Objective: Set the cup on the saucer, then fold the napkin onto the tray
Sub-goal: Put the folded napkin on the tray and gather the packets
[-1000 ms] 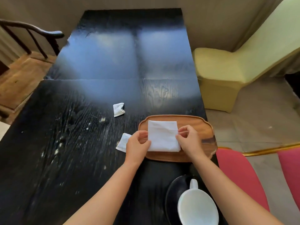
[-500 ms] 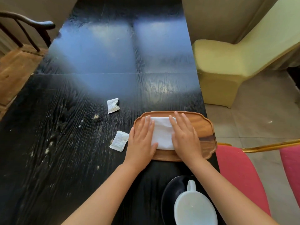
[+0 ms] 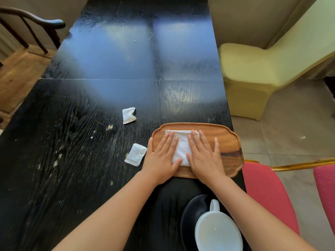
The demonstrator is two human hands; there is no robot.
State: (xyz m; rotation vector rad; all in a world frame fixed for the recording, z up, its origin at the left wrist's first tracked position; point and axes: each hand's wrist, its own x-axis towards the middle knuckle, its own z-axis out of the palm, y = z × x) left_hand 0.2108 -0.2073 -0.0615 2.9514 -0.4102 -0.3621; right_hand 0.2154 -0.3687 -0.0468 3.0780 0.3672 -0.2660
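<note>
A folded white napkin (image 3: 181, 147) lies on the wooden tray (image 3: 230, 147) near the table's right edge. My left hand (image 3: 162, 158) rests flat on the napkin's left part, fingers spread. My right hand (image 3: 204, 154) lies flat on its right part, fingers spread too. Neither hand grips anything. Close to me, a white cup (image 3: 218, 232) with its handle pointing away stands on a black saucer (image 3: 190, 218).
Two small white sachets lie on the black table (image 3: 90, 160): one (image 3: 136, 154) just left of the tray, one (image 3: 128, 115) farther away. A yellow covered chair (image 3: 253, 73) and pink seats (image 3: 268, 192) stand to the right; a dark wooden chair (image 3: 32, 22) at far left.
A second ago both hands pinched the napkin's side edges on the tray. They have since let go and flattened onto it, palms down.
</note>
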